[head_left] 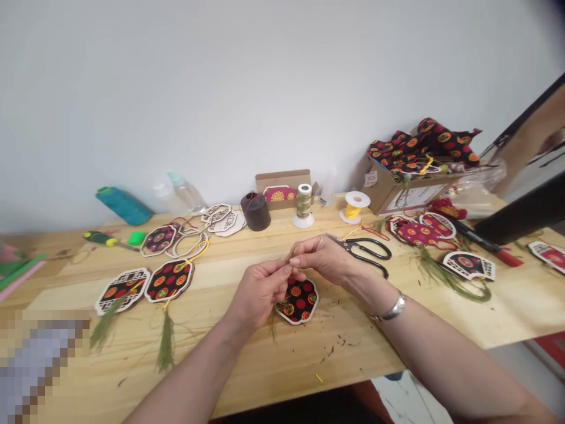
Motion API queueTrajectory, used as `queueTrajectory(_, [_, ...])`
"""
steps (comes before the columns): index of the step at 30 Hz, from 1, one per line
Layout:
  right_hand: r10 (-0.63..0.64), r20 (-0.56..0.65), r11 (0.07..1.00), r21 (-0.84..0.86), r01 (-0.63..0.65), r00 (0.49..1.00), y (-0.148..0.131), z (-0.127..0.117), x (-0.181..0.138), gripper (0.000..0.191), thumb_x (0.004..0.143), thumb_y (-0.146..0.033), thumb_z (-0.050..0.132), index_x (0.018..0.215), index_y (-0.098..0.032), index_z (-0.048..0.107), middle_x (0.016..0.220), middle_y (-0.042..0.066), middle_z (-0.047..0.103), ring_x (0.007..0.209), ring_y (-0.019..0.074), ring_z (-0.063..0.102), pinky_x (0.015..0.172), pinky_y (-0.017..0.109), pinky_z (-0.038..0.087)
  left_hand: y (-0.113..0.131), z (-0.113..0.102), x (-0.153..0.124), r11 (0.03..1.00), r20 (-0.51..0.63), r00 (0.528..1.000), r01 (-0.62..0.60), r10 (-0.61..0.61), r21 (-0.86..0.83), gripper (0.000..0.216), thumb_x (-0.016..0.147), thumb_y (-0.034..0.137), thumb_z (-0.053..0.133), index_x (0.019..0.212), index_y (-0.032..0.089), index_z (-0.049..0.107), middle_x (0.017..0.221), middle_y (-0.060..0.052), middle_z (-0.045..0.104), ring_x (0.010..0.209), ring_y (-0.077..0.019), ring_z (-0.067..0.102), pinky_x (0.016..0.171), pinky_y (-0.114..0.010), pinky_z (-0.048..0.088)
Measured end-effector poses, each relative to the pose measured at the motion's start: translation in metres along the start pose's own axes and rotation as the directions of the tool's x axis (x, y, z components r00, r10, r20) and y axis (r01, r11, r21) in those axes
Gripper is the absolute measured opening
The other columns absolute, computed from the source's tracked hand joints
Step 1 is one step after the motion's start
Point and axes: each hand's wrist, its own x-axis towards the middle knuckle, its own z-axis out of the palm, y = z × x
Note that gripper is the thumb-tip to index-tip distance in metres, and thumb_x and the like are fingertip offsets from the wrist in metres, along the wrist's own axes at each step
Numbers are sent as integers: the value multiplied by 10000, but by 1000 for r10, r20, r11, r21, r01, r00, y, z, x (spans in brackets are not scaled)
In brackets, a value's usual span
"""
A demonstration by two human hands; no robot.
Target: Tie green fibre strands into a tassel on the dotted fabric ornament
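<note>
My left hand (265, 291) and my right hand (320, 259) meet fingertip to fingertip above the table, both closed in a pinch. Whatever lies between the fingers is too small to make out. Just below them is a black fabric ornament (301, 301) with red and orange round patterns and a pale scalloped frame, partly covered by my left hand. Thin olive threads (273, 324) hang beside that hand. Black-handled scissors (368, 250) lie close to my right wrist, their blades partly hidden behind it.
Two tasselled ornaments (170, 281) lie at left. Along the wall stand a black thread spool (255, 213), an olive thread spool (303, 203), a yellow cord spool (354, 207) and a cardboard box (392, 191) with patterned fabric. A black cylindrical object (521, 209) slants in at right.
</note>
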Motion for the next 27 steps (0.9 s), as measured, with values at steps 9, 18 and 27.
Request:
queueTrajectory(9, [-39, -161, 995, -101, 23, 986, -11, 12, -2, 217, 664, -287, 706, 567, -146, 572, 553, -34, 579, 567, 82, 503, 636, 247, 404, 2, 2, -2, 990, 38, 999, 8, -3, -140, 169, 738, 266, 656, 714, 98, 657, 628, -35, 585, 448, -10, 333, 394, -140, 212])
queueTrajectory(18, [-143, -196, 974, -200, 103, 970, -9, 8, 0, 204, 691, -246, 668, 547, -144, 562, 601, -27, 562, 613, 84, 490, 660, 251, 380, 2, 3, 2, 973, -12, 999, 26, -29, -231, 158, 685, 241, 714, 689, 91, 664, 577, 2, 514, 447, -3, 299, 406, -135, 232])
queueTrajectory(27, [-123, -226, 980, -183, 82, 966, -13, 16, -3, 202, 642, -241, 699, 535, -151, 552, 568, -44, 515, 568, 74, 451, 580, 231, 371, -2, 2, 1, 996, 19, 1000, -3, 5, -94, 164, 680, 261, 715, 749, 115, 685, 539, 6, 540, 428, -19, 333, 404, -164, 239])
